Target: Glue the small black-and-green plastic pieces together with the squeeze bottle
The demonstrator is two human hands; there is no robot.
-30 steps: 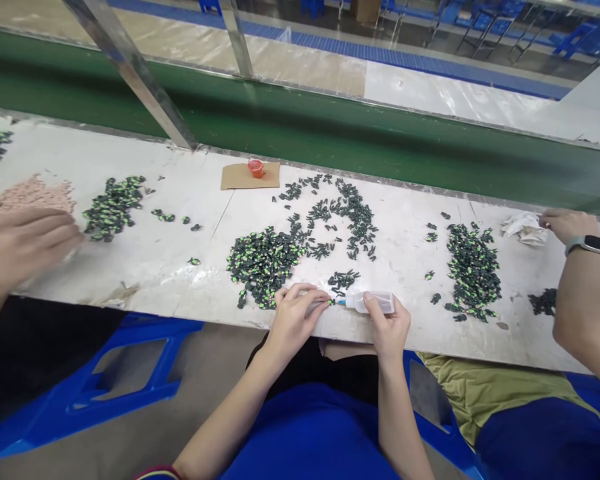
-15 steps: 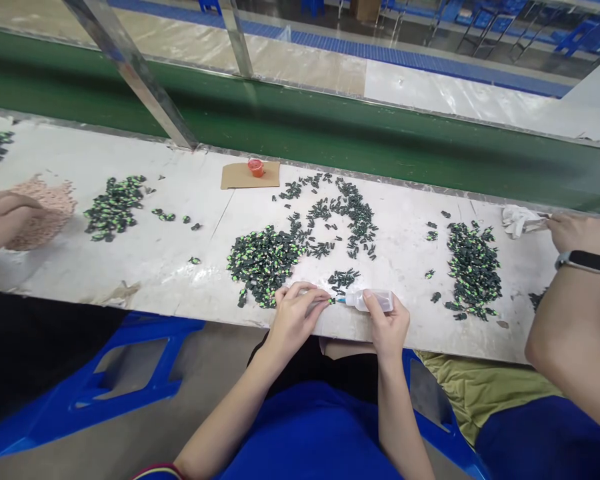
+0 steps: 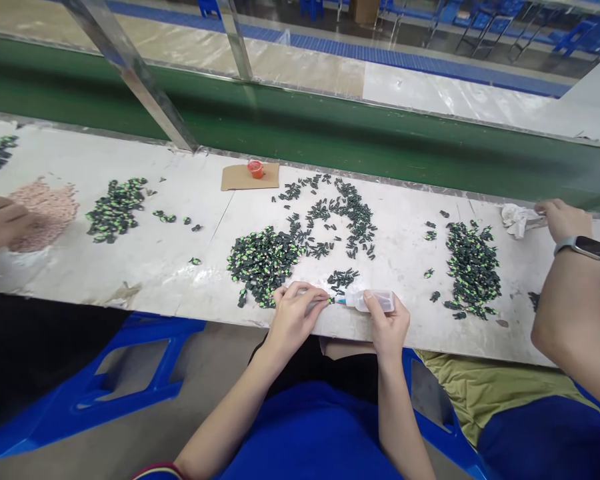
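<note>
Nozzle of glue bottle (image 3: 373, 301), gripped in right hand (image 3: 387, 325), meets small green part (image 3: 329, 301) pinched by left hand (image 3: 296, 315); best squeezed lightly, both wrists braced on table edge (image 3: 190, 308).

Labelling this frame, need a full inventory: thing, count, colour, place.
small parts: several piles, dark green, across table
pink bits: one heap, far left
cup: one, red, on cardboard
rag: one, white, far right by a co-worker's hand
table: one, white
conveyor belt: one, green, behind table
co-worker's other hand: far left
left hand: pinches one small part
right hand: holds clear bottle, nozzle at that part
</note>
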